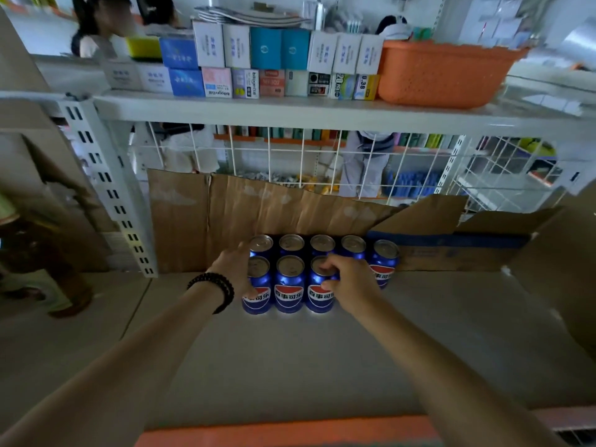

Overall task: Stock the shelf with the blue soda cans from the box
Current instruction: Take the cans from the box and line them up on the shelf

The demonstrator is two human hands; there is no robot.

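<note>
Both hands are out on the shelf (419,333): my left hand (237,269), with a black bead bracelet (215,287) at the wrist, rests its straight fingers against the side of the left front can (256,290), while my right hand (350,282) curls over the top of the third front can (319,293). Eight blue soda cans (289,287) stand upright in two rows, touching, before a cardboard sheet (258,204), with an orange basket (442,72) on the shelf above.

Above me a white metal rack (106,175) carries an upper board (290,112) of small boxes (209,45) beside an orange basket (442,74); a wire grid (290,156) backs it, dimly lit
</note>
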